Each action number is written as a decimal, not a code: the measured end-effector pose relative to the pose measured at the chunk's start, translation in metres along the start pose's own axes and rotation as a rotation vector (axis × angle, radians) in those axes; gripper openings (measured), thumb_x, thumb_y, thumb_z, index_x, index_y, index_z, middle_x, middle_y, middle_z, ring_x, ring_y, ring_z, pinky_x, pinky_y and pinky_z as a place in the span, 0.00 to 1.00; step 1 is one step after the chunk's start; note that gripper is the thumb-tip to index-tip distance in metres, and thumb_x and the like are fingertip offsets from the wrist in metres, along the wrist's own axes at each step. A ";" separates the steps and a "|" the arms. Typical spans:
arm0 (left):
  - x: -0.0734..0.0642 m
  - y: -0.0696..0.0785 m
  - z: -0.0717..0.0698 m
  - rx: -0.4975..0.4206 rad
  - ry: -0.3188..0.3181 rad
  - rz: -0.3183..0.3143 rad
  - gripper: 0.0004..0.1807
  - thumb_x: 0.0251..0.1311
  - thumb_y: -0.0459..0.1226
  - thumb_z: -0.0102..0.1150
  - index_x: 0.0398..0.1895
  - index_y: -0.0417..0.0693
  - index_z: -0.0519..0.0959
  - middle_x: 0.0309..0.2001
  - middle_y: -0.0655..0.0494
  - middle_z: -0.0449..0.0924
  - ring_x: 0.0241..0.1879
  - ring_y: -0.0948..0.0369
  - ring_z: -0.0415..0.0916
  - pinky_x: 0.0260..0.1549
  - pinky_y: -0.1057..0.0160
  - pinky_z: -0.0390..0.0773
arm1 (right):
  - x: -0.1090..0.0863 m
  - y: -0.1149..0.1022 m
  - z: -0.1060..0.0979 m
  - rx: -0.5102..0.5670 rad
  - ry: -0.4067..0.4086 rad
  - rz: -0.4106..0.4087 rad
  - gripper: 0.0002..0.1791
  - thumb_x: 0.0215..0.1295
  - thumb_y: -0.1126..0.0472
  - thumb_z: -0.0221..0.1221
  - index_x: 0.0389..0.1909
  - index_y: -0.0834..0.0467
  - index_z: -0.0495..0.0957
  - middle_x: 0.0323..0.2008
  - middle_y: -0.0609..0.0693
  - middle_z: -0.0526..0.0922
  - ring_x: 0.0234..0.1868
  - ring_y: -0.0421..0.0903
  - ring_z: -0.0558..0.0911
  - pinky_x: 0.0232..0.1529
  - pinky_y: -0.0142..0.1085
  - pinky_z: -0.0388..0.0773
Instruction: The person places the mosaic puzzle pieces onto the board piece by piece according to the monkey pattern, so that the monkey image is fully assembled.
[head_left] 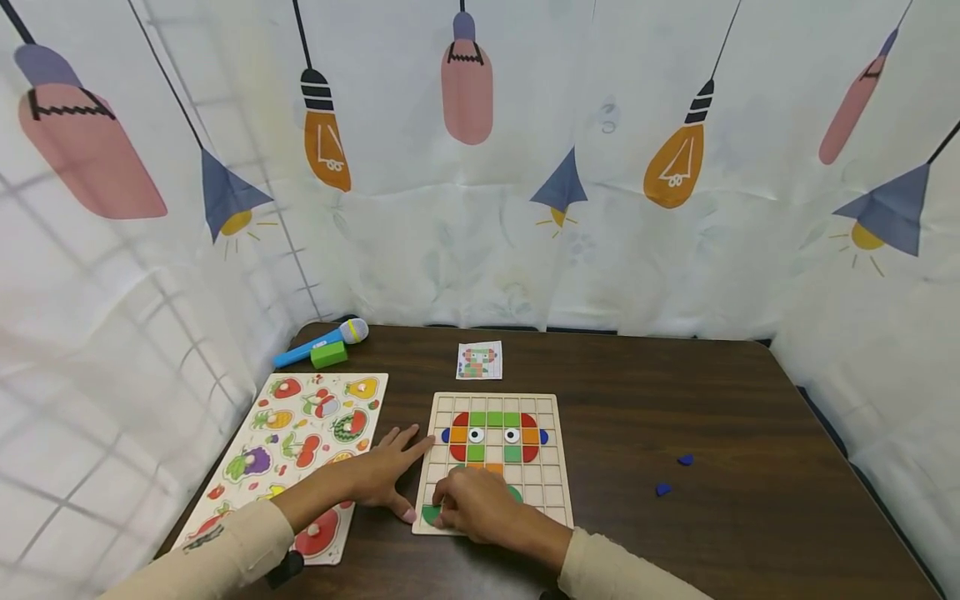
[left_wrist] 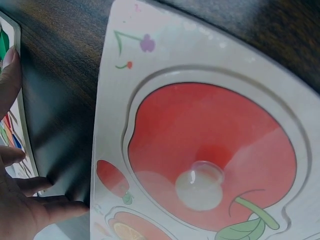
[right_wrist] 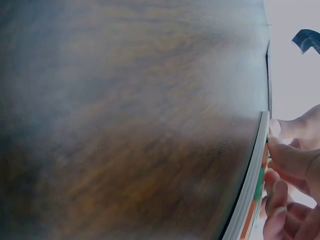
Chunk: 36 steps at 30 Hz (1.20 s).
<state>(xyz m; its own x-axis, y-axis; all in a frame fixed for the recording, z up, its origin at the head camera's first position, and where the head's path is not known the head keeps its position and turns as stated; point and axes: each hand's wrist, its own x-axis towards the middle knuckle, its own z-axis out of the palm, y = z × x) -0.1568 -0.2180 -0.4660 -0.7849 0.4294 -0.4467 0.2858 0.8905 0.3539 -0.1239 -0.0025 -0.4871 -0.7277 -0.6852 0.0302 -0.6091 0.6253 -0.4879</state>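
Observation:
A pale wooden grid board (head_left: pixel 558 475) lies flat in front of me, with coloured pieces set in its squares. They make a figure with two white eye pieces (head_left: pixel 476 435), red rounded sides, blue ends, and orange and green squares. With spread fingers, my left hand (head_left: pixel 378 472) touches the board's left edge, thumb near the lower corner. My right hand (head_left: pixel 480 502) is over the board's lower part, fingers curled, pinching a green rounded piece (head_left: pixel 430 514) at the lower left. That hand covers the squares under it. In the right wrist view, its thumb and finger (right_wrist: pixel 292 160) meet at the board's edge.
A fruit puzzle board (head_left: pixel 262 450) with knobbed pieces lies at the left under my left forearm. Behind it are a toy microphone (head_left: pixel 322 343) and a green block (head_left: pixel 328 356). A picture card (head_left: pixel 480 360) lies beyond the grid board. Two blue pieces (head_left: pixel 663 490) lie at the right.

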 end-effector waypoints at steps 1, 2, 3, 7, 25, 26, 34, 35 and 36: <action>0.000 -0.002 0.000 -0.003 -0.001 0.011 0.63 0.41 0.62 0.76 0.80 0.58 0.53 0.80 0.39 0.45 0.77 0.32 0.40 0.65 0.29 0.59 | 0.000 0.000 0.000 0.000 0.003 -0.001 0.07 0.59 0.53 0.72 0.37 0.49 0.88 0.26 0.35 0.82 0.27 0.26 0.72 0.25 0.22 0.69; 0.000 -0.002 0.000 -0.010 0.000 0.022 0.63 0.41 0.63 0.75 0.80 0.59 0.53 0.79 0.38 0.45 0.77 0.31 0.40 0.65 0.28 0.58 | 0.000 0.000 0.000 -0.002 0.003 -0.002 0.07 0.59 0.53 0.72 0.37 0.49 0.88 0.27 0.35 0.82 0.27 0.26 0.73 0.25 0.22 0.69; 0.000 -0.003 0.000 -0.015 -0.001 0.030 0.63 0.41 0.64 0.74 0.80 0.60 0.53 0.79 0.38 0.45 0.77 0.31 0.40 0.64 0.27 0.58 | 0.000 0.000 0.000 -0.006 0.006 -0.004 0.07 0.59 0.53 0.72 0.37 0.49 0.89 0.27 0.35 0.82 0.27 0.26 0.72 0.26 0.22 0.69; -0.001 -0.003 -0.001 -0.024 0.000 0.043 0.64 0.40 0.64 0.74 0.80 0.60 0.52 0.80 0.38 0.44 0.77 0.30 0.40 0.64 0.28 0.59 | -0.001 0.004 -0.001 -0.044 0.014 -0.043 0.09 0.60 0.50 0.71 0.37 0.48 0.89 0.29 0.35 0.81 0.28 0.26 0.71 0.26 0.22 0.68; -0.001 0.004 0.000 0.004 -0.001 -0.024 0.61 0.43 0.57 0.78 0.80 0.59 0.54 0.80 0.42 0.45 0.78 0.36 0.41 0.69 0.35 0.60 | -0.075 0.112 -0.081 0.087 -0.066 0.017 0.09 0.68 0.50 0.64 0.43 0.48 0.87 0.39 0.36 0.84 0.35 0.32 0.75 0.36 0.30 0.73; -0.001 0.004 0.000 0.004 -0.001 -0.023 0.61 0.43 0.57 0.78 0.80 0.59 0.54 0.80 0.42 0.45 0.78 0.35 0.41 0.68 0.35 0.60 | -0.083 0.121 -0.086 0.087 -0.061 0.029 0.09 0.68 0.50 0.64 0.43 0.48 0.87 0.39 0.35 0.83 0.35 0.31 0.75 0.37 0.30 0.74; -0.002 0.005 0.000 0.004 0.000 -0.024 0.61 0.42 0.57 0.78 0.80 0.59 0.54 0.80 0.42 0.45 0.78 0.35 0.41 0.68 0.34 0.60 | -0.151 0.185 -0.122 0.117 -0.020 0.092 0.12 0.66 0.49 0.65 0.44 0.49 0.87 0.40 0.38 0.83 0.38 0.33 0.78 0.35 0.32 0.77; -0.001 0.004 0.000 0.005 0.001 -0.025 0.61 0.42 0.57 0.79 0.80 0.59 0.54 0.80 0.42 0.45 0.78 0.35 0.41 0.68 0.34 0.60 | -0.158 0.191 -0.125 0.116 -0.017 0.102 0.12 0.66 0.49 0.65 0.44 0.50 0.87 0.41 0.39 0.83 0.39 0.33 0.79 0.36 0.32 0.77; -0.001 0.004 0.000 0.006 0.001 -0.027 0.61 0.42 0.57 0.79 0.80 0.59 0.54 0.80 0.42 0.45 0.78 0.35 0.41 0.68 0.34 0.60 | -0.164 0.196 -0.128 0.120 -0.019 0.114 0.12 0.65 0.49 0.65 0.44 0.50 0.87 0.41 0.40 0.83 0.38 0.33 0.78 0.35 0.31 0.77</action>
<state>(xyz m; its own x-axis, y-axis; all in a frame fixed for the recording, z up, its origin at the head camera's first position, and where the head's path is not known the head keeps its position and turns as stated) -0.1548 -0.2150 -0.4637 -0.7931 0.4048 -0.4551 0.2673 0.9027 0.3371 -0.1645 0.2808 -0.4758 -0.7830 -0.6202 -0.0467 -0.4805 0.6509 -0.5878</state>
